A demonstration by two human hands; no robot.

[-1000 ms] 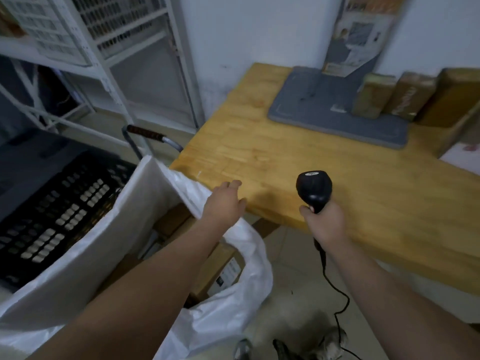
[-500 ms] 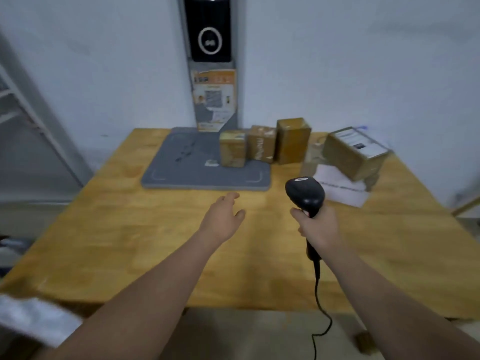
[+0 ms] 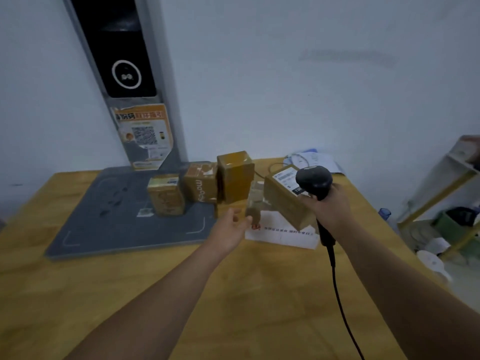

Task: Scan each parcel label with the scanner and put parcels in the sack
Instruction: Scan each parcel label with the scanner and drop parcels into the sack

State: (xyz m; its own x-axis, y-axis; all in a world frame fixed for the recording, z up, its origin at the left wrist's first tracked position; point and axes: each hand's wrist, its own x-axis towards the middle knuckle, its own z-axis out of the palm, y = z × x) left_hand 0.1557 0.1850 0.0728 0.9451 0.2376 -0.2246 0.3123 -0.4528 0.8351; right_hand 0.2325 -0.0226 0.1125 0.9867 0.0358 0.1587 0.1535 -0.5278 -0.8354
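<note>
Left hand [image 3: 230,229] empty, fingers apart, near tall taped carton [image 3: 235,178]; right hand [image 3: 327,209] clamped round scanner [image 3: 313,179]. Carton judged light, rigid, tape-slick: grip opposite sides.

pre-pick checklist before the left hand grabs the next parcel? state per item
1. right hand grips scanner: ok.
2. left hand free, fingers open, holding nothing: ok.
3. parcels ahead of left hand, nearest the tall parcel: ok.
4. label showing on tilted parcel beside scanner: ok; other labels: cannot tell.
5. sack position: cannot tell, out of view.
6. cable runs clear of the parcels: ok.
</note>
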